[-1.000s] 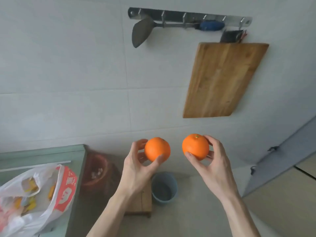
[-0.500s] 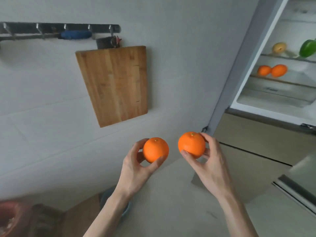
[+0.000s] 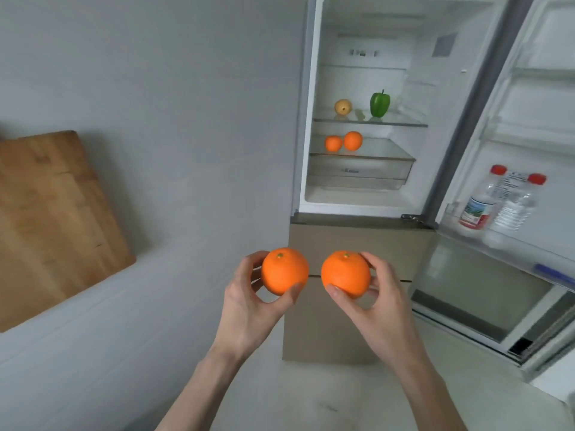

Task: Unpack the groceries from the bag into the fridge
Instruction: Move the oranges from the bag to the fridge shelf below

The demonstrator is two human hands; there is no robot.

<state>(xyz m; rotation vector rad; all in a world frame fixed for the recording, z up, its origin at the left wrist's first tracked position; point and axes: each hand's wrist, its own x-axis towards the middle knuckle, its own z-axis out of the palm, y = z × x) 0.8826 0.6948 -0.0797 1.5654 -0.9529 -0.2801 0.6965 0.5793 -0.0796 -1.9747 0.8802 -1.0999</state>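
Two oranges are held side by side, apart, in front of the open fridge. The left hand is curled around the left orange; the right hand is curled around the right orange. At 12 o'clock, a lower shelf carries two more oranges. The shelf above holds a green pepper. At 2 o'clock, the door holds two bottles.

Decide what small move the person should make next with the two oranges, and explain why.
Probably reach both hands forward to the lower shelf. The left hand and right hand each hold an orange, the fridge stands open, and two oranges already sit there.
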